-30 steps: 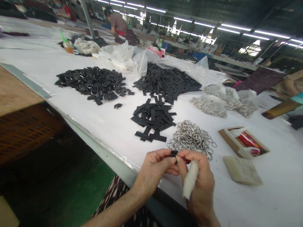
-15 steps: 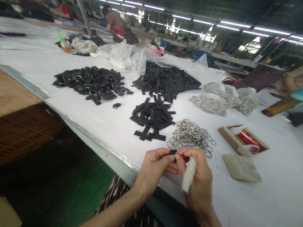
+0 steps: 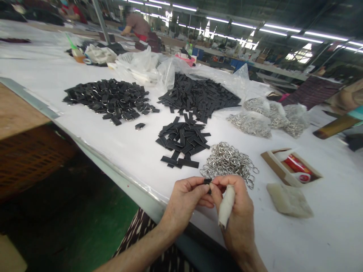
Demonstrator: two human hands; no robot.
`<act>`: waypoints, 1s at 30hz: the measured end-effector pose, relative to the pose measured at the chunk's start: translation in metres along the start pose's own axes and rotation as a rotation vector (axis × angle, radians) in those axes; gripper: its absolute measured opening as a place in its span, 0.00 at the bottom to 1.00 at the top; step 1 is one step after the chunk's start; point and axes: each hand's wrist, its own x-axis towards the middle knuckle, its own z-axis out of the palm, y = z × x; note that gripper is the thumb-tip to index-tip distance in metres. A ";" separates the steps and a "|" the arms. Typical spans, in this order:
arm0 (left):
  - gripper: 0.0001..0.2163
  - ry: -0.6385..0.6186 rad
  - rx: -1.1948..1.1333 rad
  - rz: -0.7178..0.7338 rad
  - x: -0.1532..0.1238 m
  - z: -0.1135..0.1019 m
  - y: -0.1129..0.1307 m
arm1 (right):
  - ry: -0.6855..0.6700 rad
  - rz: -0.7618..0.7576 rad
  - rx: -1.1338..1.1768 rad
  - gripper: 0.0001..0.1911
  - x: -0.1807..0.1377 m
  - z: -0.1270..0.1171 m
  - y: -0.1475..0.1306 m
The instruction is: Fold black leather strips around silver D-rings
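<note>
Both hands meet over the table's near edge, pinching one small black strip (image 3: 208, 181) between their fingertips. My left hand (image 3: 185, 200) grips it from the left with thumb and forefinger. From the other side my right hand (image 3: 236, 204) pinches it too, and a whitish cloth-wrapped tool (image 3: 227, 206) sits in that hand, its kind hidden. Whether a ring is in the strip cannot be seen. Just beyond the fingers lies a heap of silver metal rings (image 3: 228, 162). Left of it are loose flat black strips (image 3: 183, 141), several crossing one another.
Folded black tabs with rings (image 3: 106, 100) form a pile at left; a larger strip pile (image 3: 201, 96) lies behind. Bagged rings (image 3: 251, 124), a small open box (image 3: 272, 166) and a pale block (image 3: 289, 200) are at right. A person (image 3: 138, 26) bends over a far table.
My hands stay almost in place on the black strip; the right hand tilts very slightly. The person at the far table has shifted an arm.
</note>
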 end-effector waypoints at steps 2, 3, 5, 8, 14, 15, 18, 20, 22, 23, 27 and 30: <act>0.05 0.003 0.007 0.004 0.000 0.000 0.001 | -0.003 0.000 -0.002 0.04 -0.001 0.000 0.001; 0.05 0.005 0.009 0.006 0.000 0.000 0.001 | -0.005 0.001 -0.005 0.04 -0.001 -0.001 0.001; 0.05 0.011 0.010 0.004 0.000 0.000 0.001 | -0.008 0.005 -0.008 0.04 -0.001 -0.001 0.001; 0.06 0.029 0.005 -0.009 0.000 0.001 0.001 | -0.007 0.018 0.001 0.04 0.000 -0.002 -0.001; 0.06 0.042 0.011 0.000 0.000 0.002 0.001 | -0.017 0.040 -0.003 0.03 0.002 -0.002 -0.002; 0.06 0.041 0.015 0.000 0.000 0.002 0.001 | -0.017 0.041 -0.002 0.03 0.002 -0.002 -0.002; 0.05 0.046 0.023 -0.003 0.000 0.002 0.000 | -0.018 0.046 -0.006 0.04 0.001 -0.002 -0.001; 0.05 0.047 0.033 0.000 0.000 0.002 -0.001 | -0.021 0.049 -0.012 0.04 -0.001 -0.003 0.001; 0.05 0.043 0.044 0.003 -0.001 0.002 0.000 | -0.024 0.050 -0.017 0.04 -0.002 -0.003 0.002; 0.05 0.039 0.049 0.002 -0.001 0.003 0.000 | -0.023 0.050 -0.023 0.04 -0.002 -0.003 0.002; 0.05 0.047 0.055 -0.011 -0.001 0.002 0.001 | -0.006 0.028 -0.054 0.03 -0.001 -0.006 0.001; 0.05 0.054 0.042 -0.014 0.001 -0.002 0.002 | 0.063 -0.026 -0.062 0.03 0.002 -0.012 -0.002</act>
